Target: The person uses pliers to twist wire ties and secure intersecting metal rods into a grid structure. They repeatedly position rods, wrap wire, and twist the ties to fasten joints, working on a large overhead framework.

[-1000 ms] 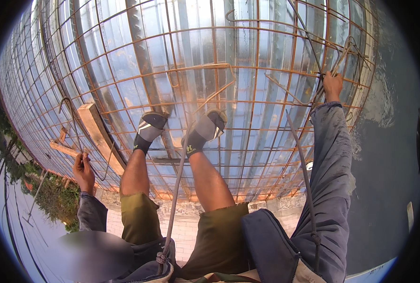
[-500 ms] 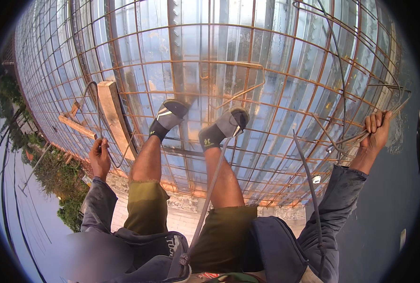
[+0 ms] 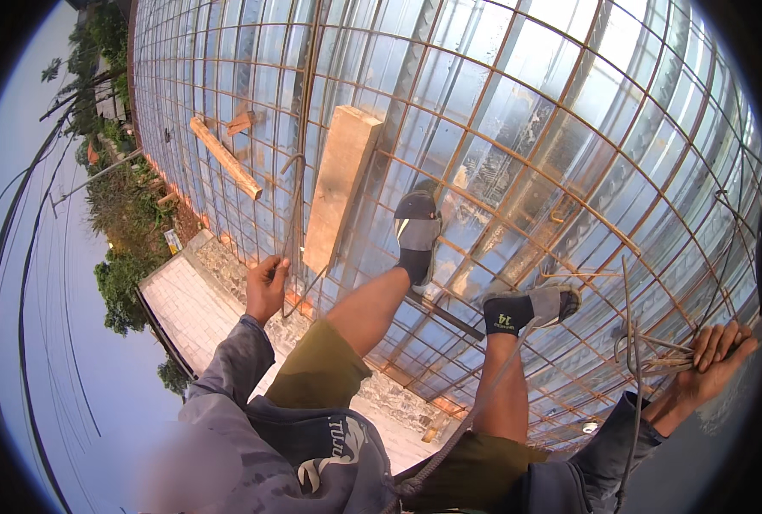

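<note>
My left hand (image 3: pixel 267 289) is pinched on a thin bent steel rod (image 3: pixel 294 210), which rises from the fingertips over the mesh and hooks at its upper end. On the right, my right hand (image 3: pixel 722 361) is closed around a bundle of thin steel rods (image 3: pixel 655 353); their ends stick out to the left of the fist. Beneath both hands spreads a rusty steel mesh (image 3: pixel 531 163) over shiny corrugated metal decking (image 3: pixel 381 64). Which ends of the rods touch the mesh, I cannot tell.
A thick wooden block (image 3: pixel 340 184) lies near my left hand, with a narrow wood strip (image 3: pixel 225 158) farther left. My shod feet (image 3: pixel 417 227) rest on the mesh. A rope (image 3: pixel 475 411) crosses my lap. Beyond the deck's left edge are trees (image 3: pixel 125 291) and overhead cables (image 3: pixel 23 248).
The view has swung, so the deck, my feet and both hands appear shifted right. The rod in my left hand stands straighter beside the wooden block. My right hand still grips the bundle.
</note>
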Demonstrator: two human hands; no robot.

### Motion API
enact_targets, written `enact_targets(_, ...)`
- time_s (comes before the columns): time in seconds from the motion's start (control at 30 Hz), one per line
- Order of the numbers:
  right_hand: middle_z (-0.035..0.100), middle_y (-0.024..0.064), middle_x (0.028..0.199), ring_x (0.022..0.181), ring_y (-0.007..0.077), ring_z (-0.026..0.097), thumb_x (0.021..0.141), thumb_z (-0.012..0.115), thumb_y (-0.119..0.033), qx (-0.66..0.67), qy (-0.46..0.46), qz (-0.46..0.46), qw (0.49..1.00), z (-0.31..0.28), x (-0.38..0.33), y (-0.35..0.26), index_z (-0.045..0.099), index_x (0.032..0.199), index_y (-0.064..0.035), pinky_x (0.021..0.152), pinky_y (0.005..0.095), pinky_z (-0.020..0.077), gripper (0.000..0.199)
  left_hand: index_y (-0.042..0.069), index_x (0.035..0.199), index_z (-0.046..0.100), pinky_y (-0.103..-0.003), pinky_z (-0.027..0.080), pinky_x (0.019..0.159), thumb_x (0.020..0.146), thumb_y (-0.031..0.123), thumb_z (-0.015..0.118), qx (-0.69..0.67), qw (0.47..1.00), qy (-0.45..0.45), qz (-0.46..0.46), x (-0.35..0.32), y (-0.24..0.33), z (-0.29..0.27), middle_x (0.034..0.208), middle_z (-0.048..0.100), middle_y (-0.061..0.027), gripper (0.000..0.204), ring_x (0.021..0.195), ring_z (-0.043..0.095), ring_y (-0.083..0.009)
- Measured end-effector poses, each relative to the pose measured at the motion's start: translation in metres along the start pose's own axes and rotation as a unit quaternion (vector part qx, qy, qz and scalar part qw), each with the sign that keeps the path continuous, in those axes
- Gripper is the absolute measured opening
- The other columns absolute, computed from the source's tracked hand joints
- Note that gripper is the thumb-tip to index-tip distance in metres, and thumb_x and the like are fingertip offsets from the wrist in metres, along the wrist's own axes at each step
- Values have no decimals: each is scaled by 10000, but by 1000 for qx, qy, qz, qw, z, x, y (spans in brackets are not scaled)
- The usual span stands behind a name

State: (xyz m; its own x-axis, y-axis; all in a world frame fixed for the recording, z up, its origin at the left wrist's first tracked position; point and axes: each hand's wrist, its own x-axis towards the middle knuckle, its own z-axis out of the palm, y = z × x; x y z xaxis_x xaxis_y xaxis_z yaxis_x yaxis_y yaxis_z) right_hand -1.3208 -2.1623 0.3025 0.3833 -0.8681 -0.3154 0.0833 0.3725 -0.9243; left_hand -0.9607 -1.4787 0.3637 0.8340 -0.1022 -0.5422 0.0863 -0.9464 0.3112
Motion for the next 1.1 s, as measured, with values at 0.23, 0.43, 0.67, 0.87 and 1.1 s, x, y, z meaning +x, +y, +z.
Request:
enact_targets(0.23, 392, -56, 642, 470, 67, 363, 1123, 641, -409, -261, 87, 28, 961, 118, 83, -22, 464, 893, -157, 425, 273, 318, 384, 6, 948, 645, -284, 323, 623, 1139, 283, 619, -31, 997, -37, -59, 19, -86, -40, 764, 466, 57, 337, 699, 379, -61)
enact_targets(0.43, 429, -42, 649, 457, 89, 382, 1135, 622, -377, -398, 242, -62, 882, 51, 62, -66, 470, 898, -161, 405, 293, 324, 354, 30, 953, 606, -290, 320, 667, 1139, 282, 625, -124, 986, -75, -78, 13, -158, -34, 790, 441, 44, 314, 758, 365, -75)
enact_targets(0.67, 364, -49, 647, 482, 84, 342, 1148, 580, -405, -376, 335, 175, 846, -63, 30, -110, 451, 902, -175, 421, 286, 289, 360, 3, 1019, 664, -303, 373, 683, 1135, 281, 635, -98, 984, -138, -62, 29, -168, -23, 803, 497, 39, 303, 759, 394, -77)
enact_targets(0.87, 339, -53, 628, 463, 62, 308, 1170, 538, -393, -376, 143, 32, 915, 28, -40, -67, 447, 911, -166, 412, 266, 270, 356, -2, 1041, 681, -291, 353, 659, 1144, 266, 617, -66, 988, -124, -64, 29, -173, -14, 804, 489, 46, 294, 767, 393, -60)
enact_targets(1.1, 359, -37, 629, 447, 45, 268, 1177, 477, -428, -285, -116, -49, 950, 126, -70, -43, 457, 949, -121, 416, 229, 272, 383, -25, 1042, 696, -288, 325, 631, 1135, 281, 630, -48, 996, -34, -70, -55, -156, 19, 775, 450, 56, 327, 731, 358, -53)
